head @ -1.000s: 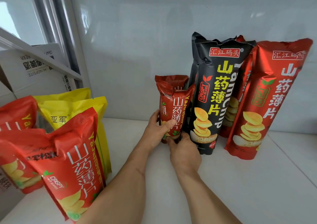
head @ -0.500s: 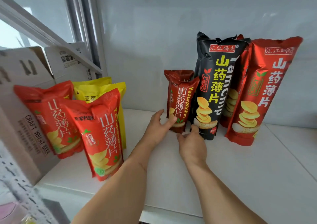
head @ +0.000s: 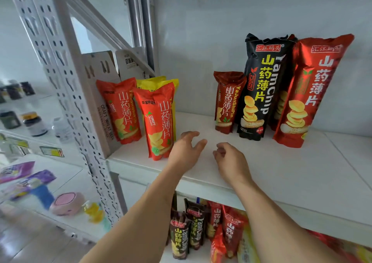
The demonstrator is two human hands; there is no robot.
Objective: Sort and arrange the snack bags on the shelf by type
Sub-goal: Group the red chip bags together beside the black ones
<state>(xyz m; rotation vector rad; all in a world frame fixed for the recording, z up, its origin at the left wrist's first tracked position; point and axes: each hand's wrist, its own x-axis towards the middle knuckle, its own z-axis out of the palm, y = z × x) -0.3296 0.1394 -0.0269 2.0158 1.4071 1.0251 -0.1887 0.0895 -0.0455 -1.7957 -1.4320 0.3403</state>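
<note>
Small dark-red bag (head: 226,101) stands upright at centre right, touching the black bag (head: 259,89). Both hands, left (head: 186,150) and right (head: 231,161), loosely curled, hold nothing. Lower-shelf bags (head: 193,228) partly hidden.

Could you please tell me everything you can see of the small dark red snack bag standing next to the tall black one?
The small dark red snack bag is a glossy foil pouch with a crimped top, white Chinese lettering, yellow "YaJunShiPin" text and a chip picture. It stands upright on the white shelf, its right side against the tall black bag. Neither hand touches it.
</note>
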